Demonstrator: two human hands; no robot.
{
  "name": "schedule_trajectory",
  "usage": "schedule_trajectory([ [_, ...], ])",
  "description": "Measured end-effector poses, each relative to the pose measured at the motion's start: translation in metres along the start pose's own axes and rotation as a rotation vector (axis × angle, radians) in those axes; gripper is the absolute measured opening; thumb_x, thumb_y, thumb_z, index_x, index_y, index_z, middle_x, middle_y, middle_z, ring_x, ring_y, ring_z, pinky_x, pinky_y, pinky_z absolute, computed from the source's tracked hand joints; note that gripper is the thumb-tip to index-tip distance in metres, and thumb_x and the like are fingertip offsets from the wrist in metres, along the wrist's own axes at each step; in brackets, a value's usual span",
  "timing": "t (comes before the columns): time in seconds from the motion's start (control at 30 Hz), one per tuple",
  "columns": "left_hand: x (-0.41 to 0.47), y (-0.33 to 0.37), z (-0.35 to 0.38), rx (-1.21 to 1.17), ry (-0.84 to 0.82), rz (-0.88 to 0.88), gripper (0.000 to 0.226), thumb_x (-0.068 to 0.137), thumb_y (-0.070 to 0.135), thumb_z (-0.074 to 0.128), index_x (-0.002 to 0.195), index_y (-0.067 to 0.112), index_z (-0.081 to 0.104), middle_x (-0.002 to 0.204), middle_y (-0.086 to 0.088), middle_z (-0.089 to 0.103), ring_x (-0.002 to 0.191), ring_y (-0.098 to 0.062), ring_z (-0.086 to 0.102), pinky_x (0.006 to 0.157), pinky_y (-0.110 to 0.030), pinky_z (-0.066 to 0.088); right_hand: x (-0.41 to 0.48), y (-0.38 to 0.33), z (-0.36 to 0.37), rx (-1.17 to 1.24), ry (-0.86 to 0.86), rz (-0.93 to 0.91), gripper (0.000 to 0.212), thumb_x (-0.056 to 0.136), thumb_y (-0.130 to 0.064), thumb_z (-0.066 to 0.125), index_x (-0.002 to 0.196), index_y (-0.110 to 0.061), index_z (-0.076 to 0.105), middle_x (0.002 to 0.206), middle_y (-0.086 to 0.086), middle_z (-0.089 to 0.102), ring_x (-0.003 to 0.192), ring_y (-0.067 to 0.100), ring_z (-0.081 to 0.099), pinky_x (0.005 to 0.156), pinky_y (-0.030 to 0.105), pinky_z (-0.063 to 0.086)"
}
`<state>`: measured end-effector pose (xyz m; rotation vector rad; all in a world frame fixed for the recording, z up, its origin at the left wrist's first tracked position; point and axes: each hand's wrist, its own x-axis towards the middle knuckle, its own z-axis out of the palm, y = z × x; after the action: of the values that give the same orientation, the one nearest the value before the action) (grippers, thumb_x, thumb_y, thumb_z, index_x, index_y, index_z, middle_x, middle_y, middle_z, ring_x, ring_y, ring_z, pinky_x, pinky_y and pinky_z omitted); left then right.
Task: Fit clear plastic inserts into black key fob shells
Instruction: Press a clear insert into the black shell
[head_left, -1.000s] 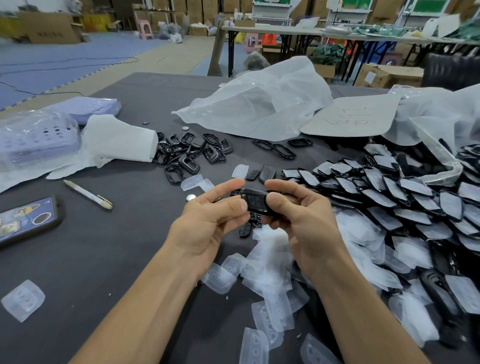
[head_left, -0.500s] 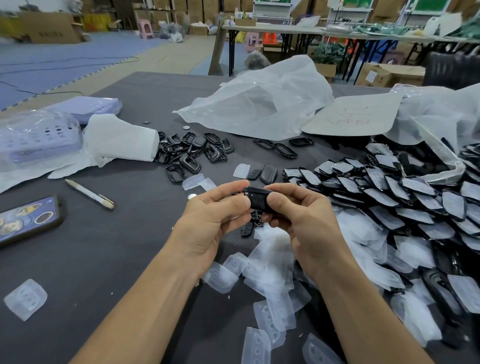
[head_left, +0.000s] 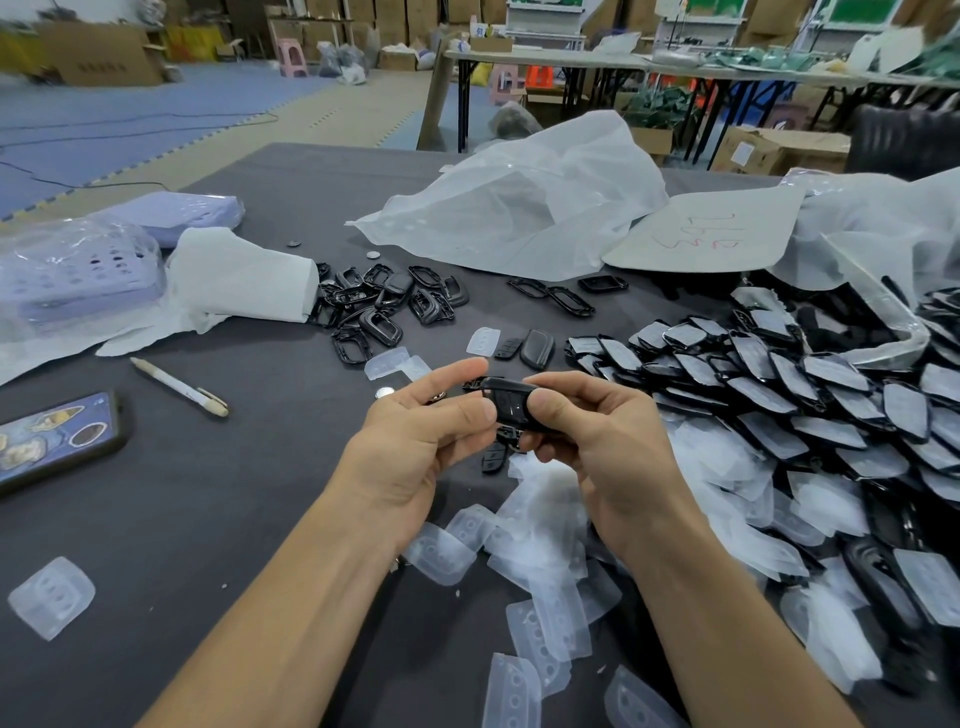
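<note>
Both hands hold one black key fob shell (head_left: 508, 404) above the dark table (head_left: 218, 499). My left hand (head_left: 415, 447) pinches its left end between thumb and fingers. My right hand (head_left: 597, 441) grips its right end, thumb pressed on top. Whether a clear insert sits inside the shell cannot be told. A heap of clear plastic inserts (head_left: 540, 561) lies under and in front of my hands. A large pile of black shells with film covers (head_left: 789, 384) spreads to the right. Black frame rings (head_left: 379, 306) lie in a cluster further back.
A phone (head_left: 52, 436) and a pen (head_left: 179, 387) lie at the left. White paper (head_left: 244, 275), a purple tray in plastic (head_left: 67, 275), plastic bags (head_left: 524, 208) and a cardboard sheet (head_left: 711, 228) sit at the back. One loose insert (head_left: 52, 597) lies near left.
Both hands have kept hold of the shell. Their thumbs have shifted slightly on it, and the shell has turned a little between them.
</note>
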<state>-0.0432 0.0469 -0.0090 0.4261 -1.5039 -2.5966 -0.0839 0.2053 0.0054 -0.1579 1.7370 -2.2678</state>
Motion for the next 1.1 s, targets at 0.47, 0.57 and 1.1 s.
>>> schedule_trajectory([
  [0.47, -0.011, 0.008, 0.009, 0.350, -0.032, 0.305, 0.027, 0.081, -0.008, 0.077, 0.084, 0.017, 0.085, 0.082, -0.009, 0.081, 0.074, -0.014, 0.076, 0.068, -0.019, 0.057, -0.001, -0.004, 0.002, 0.014, -0.037, 0.305, 0.036, 0.100, -0.036, 0.062, 0.086, -0.006, 0.077, 0.073, 0.013, 0.073, 0.055, 0.016, 0.065, 0.049, 0.020, 0.053],
  [0.57, -0.009, 0.006, 0.009, 0.335, 0.072, 0.243, 0.024, 0.079, -0.005, 0.081, 0.084, 0.018, 0.085, 0.070, -0.004, 0.077, 0.057, -0.009, 0.064, 0.061, -0.018, 0.054, -0.002, -0.004, 0.001, -0.138, -0.035, 0.071, 0.028, 0.092, -0.038, 0.068, 0.078, -0.017, 0.083, 0.079, 0.005, 0.078, 0.070, 0.013, 0.072, 0.060, 0.021, 0.055],
  [1.1, -0.016, 0.008, 0.013, 0.226, 0.056, 0.107, 0.014, 0.088, 0.007, 0.074, 0.086, 0.016, 0.085, 0.089, -0.011, 0.081, 0.078, -0.016, 0.076, 0.062, -0.020, 0.058, -0.005, 0.000, 0.000, -0.179, 0.050, -0.110, 0.012, 0.086, -0.002, 0.076, 0.076, -0.006, 0.079, 0.064, 0.008, 0.070, 0.052, 0.013, 0.056, 0.050, 0.022, 0.046],
])
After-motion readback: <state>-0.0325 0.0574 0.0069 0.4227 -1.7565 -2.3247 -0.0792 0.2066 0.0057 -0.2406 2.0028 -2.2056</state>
